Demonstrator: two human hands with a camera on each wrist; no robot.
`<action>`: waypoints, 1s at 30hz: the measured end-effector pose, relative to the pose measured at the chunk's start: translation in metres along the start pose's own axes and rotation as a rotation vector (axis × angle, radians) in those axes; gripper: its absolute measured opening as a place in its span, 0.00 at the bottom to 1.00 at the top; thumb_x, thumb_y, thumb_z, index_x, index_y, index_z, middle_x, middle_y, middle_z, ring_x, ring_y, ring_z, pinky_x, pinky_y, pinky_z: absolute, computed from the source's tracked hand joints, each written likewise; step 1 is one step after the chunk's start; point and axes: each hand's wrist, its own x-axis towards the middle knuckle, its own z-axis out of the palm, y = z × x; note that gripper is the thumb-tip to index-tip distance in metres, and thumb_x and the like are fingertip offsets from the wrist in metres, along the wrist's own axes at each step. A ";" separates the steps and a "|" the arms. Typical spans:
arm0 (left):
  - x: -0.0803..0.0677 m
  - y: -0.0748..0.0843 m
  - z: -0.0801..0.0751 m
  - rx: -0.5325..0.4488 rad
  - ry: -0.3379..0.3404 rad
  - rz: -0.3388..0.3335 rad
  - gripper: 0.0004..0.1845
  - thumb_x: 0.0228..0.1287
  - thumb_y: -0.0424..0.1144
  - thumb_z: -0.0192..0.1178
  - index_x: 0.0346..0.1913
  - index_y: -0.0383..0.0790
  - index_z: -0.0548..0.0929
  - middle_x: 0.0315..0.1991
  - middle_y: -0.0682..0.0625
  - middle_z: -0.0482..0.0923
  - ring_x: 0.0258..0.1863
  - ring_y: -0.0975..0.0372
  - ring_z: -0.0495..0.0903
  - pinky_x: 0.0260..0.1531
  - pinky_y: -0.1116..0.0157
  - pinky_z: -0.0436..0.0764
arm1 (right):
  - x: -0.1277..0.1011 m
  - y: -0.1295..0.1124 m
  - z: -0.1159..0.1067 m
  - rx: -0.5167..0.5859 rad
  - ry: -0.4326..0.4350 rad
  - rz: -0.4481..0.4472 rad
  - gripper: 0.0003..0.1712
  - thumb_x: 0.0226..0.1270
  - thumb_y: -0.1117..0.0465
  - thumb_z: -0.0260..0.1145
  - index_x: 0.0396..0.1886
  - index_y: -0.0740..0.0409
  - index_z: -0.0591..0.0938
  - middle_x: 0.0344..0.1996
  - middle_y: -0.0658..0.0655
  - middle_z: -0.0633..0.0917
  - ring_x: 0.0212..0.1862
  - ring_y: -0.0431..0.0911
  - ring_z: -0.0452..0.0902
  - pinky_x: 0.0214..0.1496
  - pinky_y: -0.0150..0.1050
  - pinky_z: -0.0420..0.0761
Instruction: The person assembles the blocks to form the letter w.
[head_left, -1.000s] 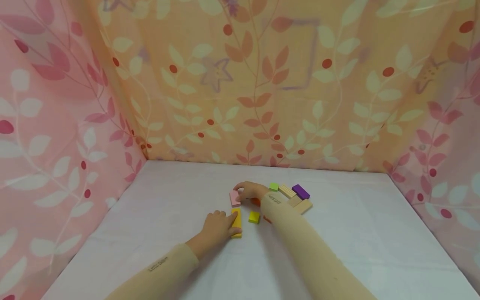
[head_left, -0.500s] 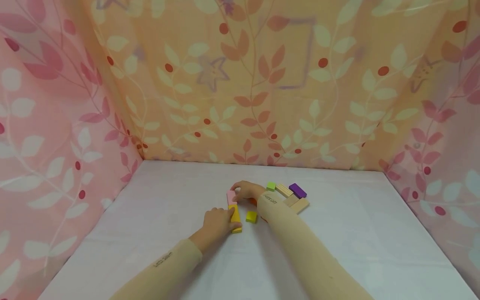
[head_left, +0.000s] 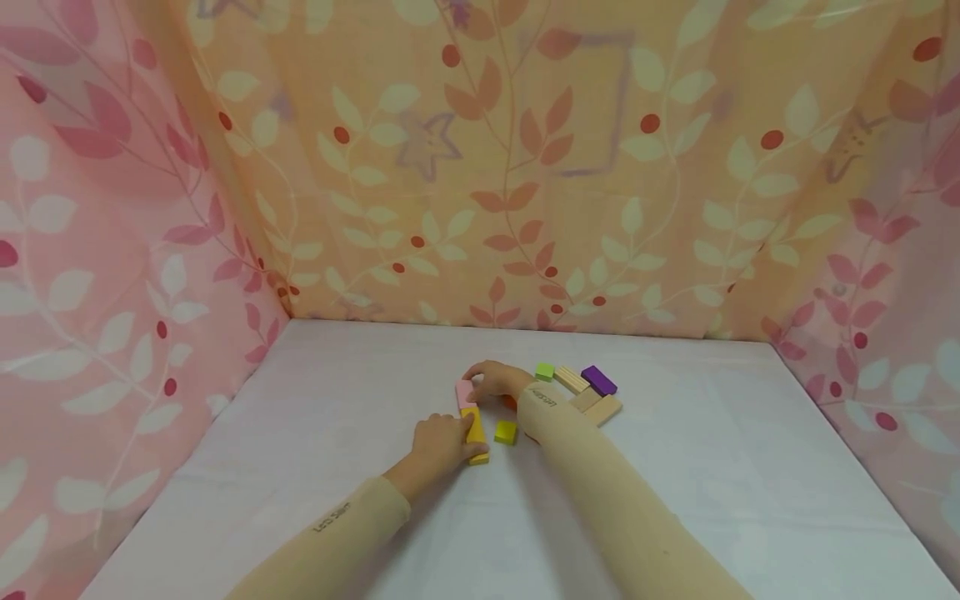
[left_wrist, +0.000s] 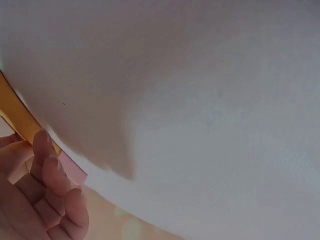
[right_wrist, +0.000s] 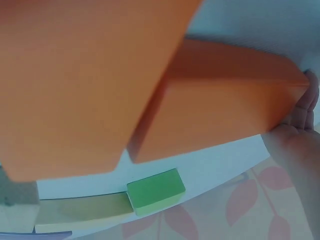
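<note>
My left hand [head_left: 441, 442] holds a yellow-orange oblong block [head_left: 476, 435] on the white tabletop, thumb and forefinger on it. Against the block's far end lies a pink block [head_left: 465, 393], which my right hand [head_left: 501, 380] grips at its sides. In the left wrist view the pink block [left_wrist: 72, 169] continues the line of the yellow-orange block [left_wrist: 17, 112], with the left fingers [left_wrist: 54, 175] curled alongside. An orange block [head_left: 511, 402] is mostly hidden beneath the right hand. Large orange blocks [right_wrist: 220, 100] fill much of the right wrist view.
A small yellow block [head_left: 506, 432] lies between the forearms. Right of the right hand are a green block [head_left: 545, 372], a purple block [head_left: 599, 380] and several plain wooden blocks [head_left: 572, 380]. Flowered cloth [head_left: 375, 208] walls the back and sides.
My left hand has slid the yellow-orange block away from me, closing the small gap to the pink block. The right hand stays on the pink block, nearly still.
</note>
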 end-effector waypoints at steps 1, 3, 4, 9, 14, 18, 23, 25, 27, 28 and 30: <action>0.000 0.000 0.000 -0.002 -0.006 -0.004 0.35 0.57 0.63 0.63 0.62 0.44 0.80 0.32 0.43 0.81 0.31 0.52 0.76 0.32 0.56 0.77 | 0.000 0.000 0.000 0.006 -0.003 0.006 0.24 0.63 0.50 0.69 0.60 0.41 0.80 0.70 0.54 0.68 0.68 0.54 0.61 0.69 0.60 0.57; 0.001 0.001 0.001 -0.004 -0.018 -0.016 0.36 0.57 0.63 0.63 0.62 0.44 0.79 0.33 0.43 0.81 0.31 0.52 0.75 0.32 0.56 0.77 | 0.000 0.001 0.000 0.013 -0.010 0.004 0.25 0.63 0.50 0.70 0.60 0.41 0.79 0.70 0.54 0.68 0.68 0.53 0.61 0.70 0.59 0.57; 0.001 0.001 0.001 -0.009 -0.019 -0.020 0.36 0.57 0.63 0.63 0.62 0.44 0.79 0.33 0.43 0.81 0.31 0.52 0.75 0.33 0.56 0.77 | 0.000 0.001 0.000 0.012 -0.012 0.001 0.25 0.63 0.50 0.70 0.61 0.41 0.79 0.69 0.54 0.68 0.68 0.54 0.61 0.70 0.59 0.56; 0.002 0.002 0.005 -0.016 -0.014 -0.017 0.36 0.56 0.64 0.63 0.62 0.44 0.80 0.34 0.42 0.81 0.31 0.52 0.76 0.32 0.55 0.77 | 0.002 0.005 0.001 -0.006 -0.014 -0.007 0.26 0.63 0.50 0.70 0.61 0.41 0.79 0.69 0.54 0.68 0.68 0.54 0.61 0.70 0.59 0.56; 0.003 0.002 0.007 -0.013 -0.003 -0.018 0.37 0.56 0.65 0.63 0.62 0.44 0.80 0.35 0.42 0.81 0.32 0.52 0.76 0.32 0.55 0.77 | 0.003 0.006 0.002 -0.016 0.002 -0.029 0.26 0.63 0.51 0.69 0.62 0.41 0.78 0.69 0.55 0.69 0.69 0.54 0.60 0.71 0.58 0.55; 0.003 0.002 0.007 -0.010 -0.001 -0.019 0.36 0.57 0.65 0.62 0.62 0.44 0.80 0.35 0.42 0.81 0.32 0.51 0.76 0.32 0.55 0.77 | 0.000 0.005 0.003 -0.043 0.020 -0.069 0.29 0.64 0.53 0.69 0.66 0.43 0.76 0.68 0.56 0.69 0.69 0.54 0.61 0.71 0.56 0.57; 0.001 0.003 0.006 -0.012 0.013 -0.004 0.35 0.58 0.64 0.63 0.61 0.43 0.80 0.32 0.42 0.80 0.32 0.51 0.77 0.31 0.56 0.77 | -0.010 0.010 -0.004 -0.050 0.115 -0.174 0.30 0.66 0.61 0.67 0.68 0.52 0.74 0.58 0.61 0.77 0.55 0.53 0.74 0.60 0.47 0.74; 0.000 0.002 0.005 -0.029 0.016 0.001 0.35 0.59 0.63 0.62 0.61 0.41 0.80 0.33 0.42 0.80 0.33 0.51 0.77 0.32 0.55 0.77 | -0.017 0.013 -0.008 -0.056 0.163 -0.200 0.27 0.66 0.62 0.67 0.65 0.57 0.76 0.52 0.62 0.80 0.48 0.52 0.76 0.52 0.43 0.78; 0.000 0.001 0.004 -0.057 0.020 0.005 0.34 0.59 0.62 0.63 0.61 0.40 0.79 0.35 0.42 0.80 0.35 0.51 0.76 0.34 0.55 0.77 | -0.027 0.017 -0.011 -0.062 0.188 -0.206 0.24 0.67 0.63 0.66 0.62 0.59 0.78 0.47 0.62 0.81 0.45 0.51 0.76 0.50 0.42 0.79; 0.001 0.000 0.003 -0.069 0.023 0.005 0.34 0.60 0.61 0.63 0.61 0.39 0.79 0.36 0.41 0.79 0.36 0.50 0.76 0.35 0.55 0.77 | -0.032 0.019 -0.012 -0.070 0.192 -0.203 0.22 0.67 0.63 0.66 0.60 0.59 0.79 0.48 0.61 0.81 0.45 0.50 0.76 0.51 0.42 0.78; 0.003 -0.004 0.001 -0.079 0.046 0.009 0.35 0.60 0.60 0.63 0.62 0.38 0.78 0.39 0.41 0.78 0.39 0.49 0.75 0.38 0.53 0.76 | -0.043 0.024 -0.011 -0.078 0.181 -0.208 0.20 0.67 0.62 0.66 0.57 0.60 0.81 0.47 0.60 0.82 0.45 0.50 0.76 0.53 0.43 0.77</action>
